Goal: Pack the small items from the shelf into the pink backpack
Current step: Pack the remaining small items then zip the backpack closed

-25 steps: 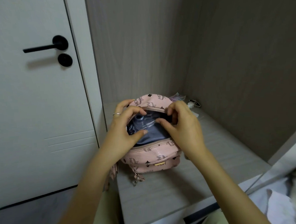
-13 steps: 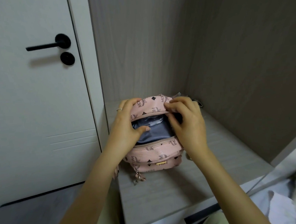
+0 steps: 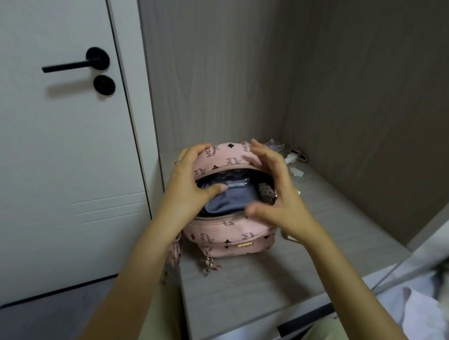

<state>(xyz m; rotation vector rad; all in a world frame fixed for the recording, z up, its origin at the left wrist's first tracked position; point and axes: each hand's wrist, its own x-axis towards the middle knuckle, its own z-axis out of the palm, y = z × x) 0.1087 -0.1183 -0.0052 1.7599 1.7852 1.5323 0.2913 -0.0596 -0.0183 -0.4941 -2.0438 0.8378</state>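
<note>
The pink backpack point(image 3: 230, 235) stands on the grey shelf point(image 3: 253, 287) with its top unzipped. Inside I see grey-blue lining point(image 3: 225, 201), a clear plastic item point(image 3: 236, 189) and a polka-dot item point(image 3: 266, 193). My left hand point(image 3: 190, 188) grips the top flap at its left, fingers over the flap and thumb inside the opening. My right hand point(image 3: 278, 190) hovers blurred at the right side of the opening with fingers spread, holding nothing. Small items lie behind the bag in the back right corner: some papers point(image 3: 276, 145), a white and black piece point(image 3: 295, 158), a small white bit point(image 3: 298, 172).
A white door with a black handle point(image 3: 78, 64) stands left of the shelf. Wooden walls close the shelf at the back and right. Light bedding point(image 3: 444, 295) lies at the lower right, beyond the shelf's front edge.
My right hand has let go of the flap and pulled back to the right side of the opening. The flap is lifted further, so the opening shows more of the inside.
</note>
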